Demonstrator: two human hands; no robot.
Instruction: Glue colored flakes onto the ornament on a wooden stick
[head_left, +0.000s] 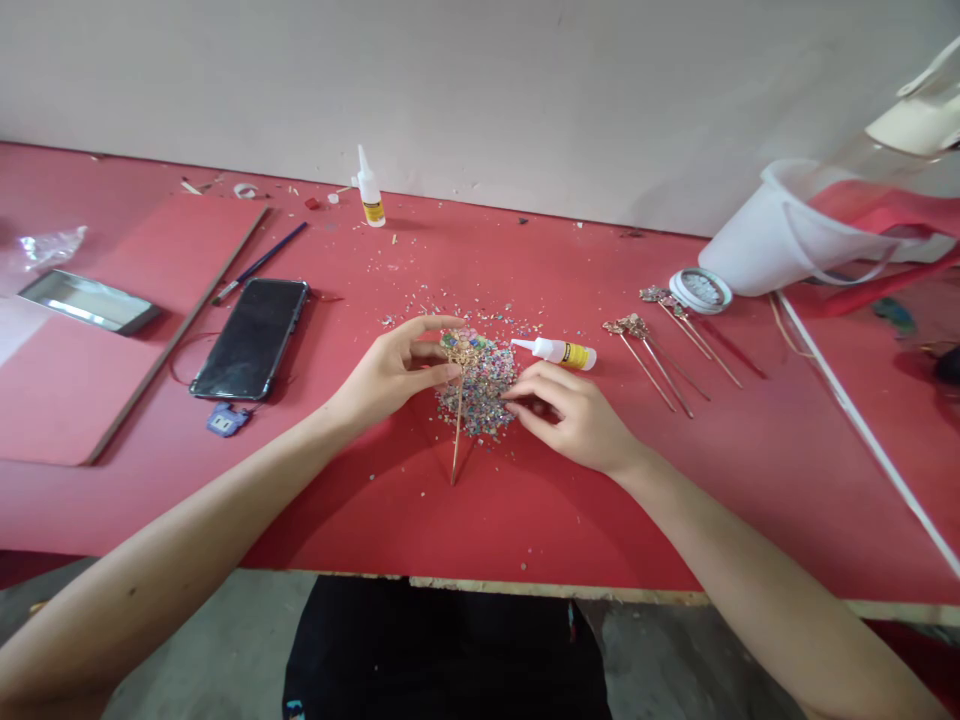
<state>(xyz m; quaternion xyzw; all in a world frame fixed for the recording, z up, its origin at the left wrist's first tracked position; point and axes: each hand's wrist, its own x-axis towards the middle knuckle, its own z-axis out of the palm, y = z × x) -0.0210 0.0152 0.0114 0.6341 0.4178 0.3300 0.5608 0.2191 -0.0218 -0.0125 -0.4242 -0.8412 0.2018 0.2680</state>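
Observation:
My left hand (401,365) pinches the ornate head of a gold hairpin (458,420), whose long stem points down toward me. Coloured bits show on the far side of that head. Under and beside it lies a heap of small multicoloured chips (484,400) on the red table. At the heap's right edge is my right hand (562,412), its fingertips drawn together among the chips; whether they hold a chip is too small to make out. Just beyond that hand a glue bottle (566,354) lies on its side, nozzle toward the heap.
Several finished-looking hairpins (649,355) lie to the right, near a round dish (701,290) of pale bits and a white bucket (780,230). A second glue bottle (370,195) stands at the back. Leftward are a phone (251,338), a paintbrush (262,262), a board (180,300) and a metal tin (90,300).

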